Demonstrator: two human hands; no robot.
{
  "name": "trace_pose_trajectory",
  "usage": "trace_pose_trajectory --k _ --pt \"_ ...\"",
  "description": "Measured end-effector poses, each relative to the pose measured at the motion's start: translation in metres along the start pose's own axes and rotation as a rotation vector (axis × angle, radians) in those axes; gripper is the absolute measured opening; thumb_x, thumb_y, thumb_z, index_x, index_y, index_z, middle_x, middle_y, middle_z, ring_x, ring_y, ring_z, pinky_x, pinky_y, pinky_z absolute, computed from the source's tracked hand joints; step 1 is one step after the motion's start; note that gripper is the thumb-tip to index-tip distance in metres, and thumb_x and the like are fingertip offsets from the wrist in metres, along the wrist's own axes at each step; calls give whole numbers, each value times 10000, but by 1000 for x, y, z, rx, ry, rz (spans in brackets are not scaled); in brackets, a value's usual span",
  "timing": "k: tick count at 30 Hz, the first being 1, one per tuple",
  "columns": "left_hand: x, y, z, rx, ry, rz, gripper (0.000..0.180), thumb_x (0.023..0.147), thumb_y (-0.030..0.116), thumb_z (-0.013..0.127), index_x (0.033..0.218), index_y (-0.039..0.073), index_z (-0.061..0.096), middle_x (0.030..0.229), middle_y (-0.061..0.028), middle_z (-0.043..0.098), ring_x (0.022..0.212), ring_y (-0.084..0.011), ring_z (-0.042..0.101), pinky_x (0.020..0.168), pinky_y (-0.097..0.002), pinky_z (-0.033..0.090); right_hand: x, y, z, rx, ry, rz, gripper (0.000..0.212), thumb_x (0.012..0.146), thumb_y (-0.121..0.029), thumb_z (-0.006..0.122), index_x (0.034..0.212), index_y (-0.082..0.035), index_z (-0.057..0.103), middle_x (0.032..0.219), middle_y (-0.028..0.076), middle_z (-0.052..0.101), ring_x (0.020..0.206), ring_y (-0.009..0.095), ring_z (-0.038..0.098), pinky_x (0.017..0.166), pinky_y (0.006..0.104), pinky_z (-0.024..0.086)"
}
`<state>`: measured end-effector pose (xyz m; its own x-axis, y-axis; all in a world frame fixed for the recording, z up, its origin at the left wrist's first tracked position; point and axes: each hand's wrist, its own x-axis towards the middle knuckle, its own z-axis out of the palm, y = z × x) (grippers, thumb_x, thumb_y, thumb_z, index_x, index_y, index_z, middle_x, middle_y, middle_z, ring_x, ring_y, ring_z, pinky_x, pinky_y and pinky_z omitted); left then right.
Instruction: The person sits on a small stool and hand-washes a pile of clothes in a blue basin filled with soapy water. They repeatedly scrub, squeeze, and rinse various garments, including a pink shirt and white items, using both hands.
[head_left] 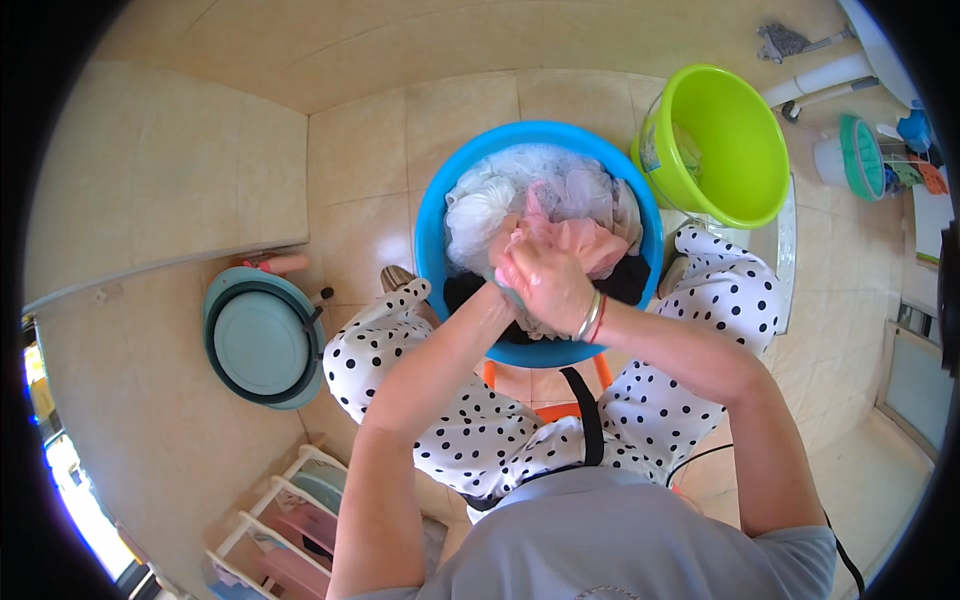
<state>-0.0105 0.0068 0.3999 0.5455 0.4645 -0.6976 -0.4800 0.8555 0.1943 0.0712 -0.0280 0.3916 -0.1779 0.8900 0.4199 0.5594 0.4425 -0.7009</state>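
Observation:
Over a round blue basin [541, 132], my left hand [506, 250] and my right hand [550, 285] are pressed together, closed on a wet pink cloth garment [590, 246]. Part of the pink cloth spreads out to the right of my fingers. My right hand covers much of the left, so the exact hold of each finger is hidden. Beneath and around them in the basin lie bunched white cloth [485, 217], greyish cloth [590, 190] and black cloth [629, 278]. Suds show near the far side.
A lime-green bucket [758, 150] stands right of the basin with something pale inside. To the left is a grey-green folding basin [262, 345]. A white rack [260, 525] stands lower left. My knees flank the blue basin, and a mint-lined bin [860, 160] is far right.

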Motion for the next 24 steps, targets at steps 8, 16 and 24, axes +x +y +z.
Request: trace_pose_trajectory --k 8,16,24 --pt "-8 -11 11 163 65 284 440 953 426 429 1156 49 528 1042 -75 606 922 -175 598 732 -284 515 13 89 -22 -193 -371 489 290 903 -341 509 957 -61 559 845 136 634 784 286 636 665 367 487" --pt "-29 33 -32 1655 136 896 305 865 282 608 983 1 614 855 -100 592 749 -141 546 667 -263 454 42 47 -78 851 -371 397 328 903 -265 582 1103 -30 471 987 69 575 916 129 547 801 278 445" --pt "-64 58 9 890 103 930 161 875 127 549 1004 33 573 833 20 560 704 -60 476 613 -205 387 -6 107 -53 -46 -256 326 137 693 -93 662 819 -78 611 866 33 590 880 154 559 688 293 433"
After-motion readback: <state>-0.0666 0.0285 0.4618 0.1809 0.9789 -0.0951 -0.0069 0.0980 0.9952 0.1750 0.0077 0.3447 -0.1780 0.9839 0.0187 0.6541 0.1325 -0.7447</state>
